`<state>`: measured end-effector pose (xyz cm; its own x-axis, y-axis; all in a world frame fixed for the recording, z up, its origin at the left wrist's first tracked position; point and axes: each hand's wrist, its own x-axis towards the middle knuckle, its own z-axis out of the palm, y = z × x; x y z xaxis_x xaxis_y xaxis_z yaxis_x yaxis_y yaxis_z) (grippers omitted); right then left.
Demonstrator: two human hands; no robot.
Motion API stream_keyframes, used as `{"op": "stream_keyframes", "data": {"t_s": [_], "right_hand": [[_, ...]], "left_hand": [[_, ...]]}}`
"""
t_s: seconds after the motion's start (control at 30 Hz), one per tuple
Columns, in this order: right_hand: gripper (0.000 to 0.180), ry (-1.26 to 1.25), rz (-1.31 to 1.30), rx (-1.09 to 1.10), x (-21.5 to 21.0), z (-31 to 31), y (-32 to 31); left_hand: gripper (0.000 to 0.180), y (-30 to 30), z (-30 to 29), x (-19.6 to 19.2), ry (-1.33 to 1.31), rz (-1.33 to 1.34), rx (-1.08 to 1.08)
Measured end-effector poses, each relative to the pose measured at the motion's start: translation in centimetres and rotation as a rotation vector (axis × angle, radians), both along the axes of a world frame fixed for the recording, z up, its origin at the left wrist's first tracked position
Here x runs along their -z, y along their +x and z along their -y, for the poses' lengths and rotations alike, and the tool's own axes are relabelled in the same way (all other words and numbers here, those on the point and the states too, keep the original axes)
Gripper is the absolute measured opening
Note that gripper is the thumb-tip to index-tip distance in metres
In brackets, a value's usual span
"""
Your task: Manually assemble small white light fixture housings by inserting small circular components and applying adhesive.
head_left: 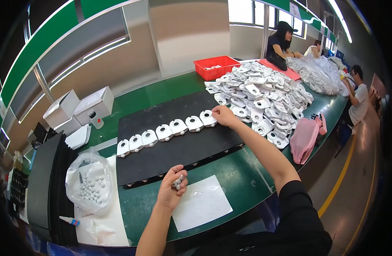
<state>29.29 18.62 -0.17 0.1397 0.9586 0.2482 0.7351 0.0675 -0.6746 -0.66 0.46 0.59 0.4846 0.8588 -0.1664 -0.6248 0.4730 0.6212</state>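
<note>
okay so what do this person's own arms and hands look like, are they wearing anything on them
Both forearms are bare, and neither the left hand nor the right hand wears a glove, ring or watch that shows. A short black sleeve covers the right upper arm. The left arm shows no sleeve in view.

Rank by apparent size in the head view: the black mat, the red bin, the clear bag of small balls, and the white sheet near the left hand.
1. black mat
2. white sheet and clear bag of small balls: look alike, not ranked
3. red bin, though it sits farther away, so this is unsure
</note>
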Motion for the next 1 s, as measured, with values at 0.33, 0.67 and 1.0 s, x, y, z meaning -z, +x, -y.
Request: {"op": "stream_keyframes", "data": {"t_s": [0.33,0.67,1.0], "right_hand": [[0.028,0.022,0.518,-0.035,-4.7,3.5,5.8],[0.019,0.112,0.934,0.328,-3.3,7.7,15.3],[0.011,0.621,0.555,0.191,-6.9,13.1,7.4]], "left_hand": [[0.015,0.0,0.2,-0.4,-0.006,-0.106,-0.081],[0.029,-0.1,0.3,-0.3,0.027,-0.092,-0.045],[0.026,-0.4,0.3,-0.6,0.045,-0.041,-0.097]]}}
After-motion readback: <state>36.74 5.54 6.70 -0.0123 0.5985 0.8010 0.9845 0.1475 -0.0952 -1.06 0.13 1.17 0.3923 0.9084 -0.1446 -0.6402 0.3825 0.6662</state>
